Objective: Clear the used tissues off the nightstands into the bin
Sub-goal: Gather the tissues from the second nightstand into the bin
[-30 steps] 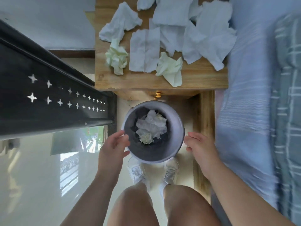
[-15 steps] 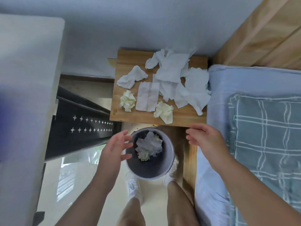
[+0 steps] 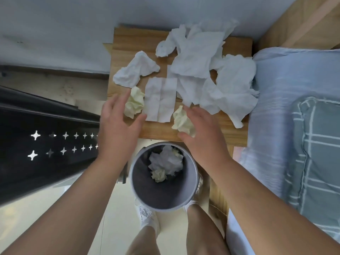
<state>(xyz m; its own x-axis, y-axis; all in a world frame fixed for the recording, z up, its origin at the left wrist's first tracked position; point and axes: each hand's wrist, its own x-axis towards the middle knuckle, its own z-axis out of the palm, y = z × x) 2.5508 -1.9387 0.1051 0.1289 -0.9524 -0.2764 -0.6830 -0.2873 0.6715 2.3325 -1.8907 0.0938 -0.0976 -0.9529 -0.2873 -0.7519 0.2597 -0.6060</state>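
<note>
Several crumpled tissues lie on the wooden nightstand (image 3: 158, 131). A pale yellow wad (image 3: 135, 102) sits at its left front, and my left hand (image 3: 117, 126) hovers spread over it, fingertips at its edge. A second yellow wad (image 3: 181, 121) lies at the front middle, with my right hand (image 3: 202, 137) spread against it. A flat white tissue (image 3: 161, 99) lies between the wads, and bigger white tissues (image 3: 198, 57) cover the back and right. The grey bin (image 3: 191, 192) stands on the floor below the nightstand's front edge, holding crumpled tissues (image 3: 165, 161).
A bed with a blue sheet (image 3: 287, 92) and a checked pillow (image 3: 320, 153) borders the nightstand on the right. A black panel with star cut-outs (image 3: 46, 144) stands on the left. My legs and white shoes (image 3: 147, 216) are just behind the bin.
Both hands have left the bin's rim and moved up over the nightstand's front, each spread at a yellow wad. The view has come closer to the nightstand.
</note>
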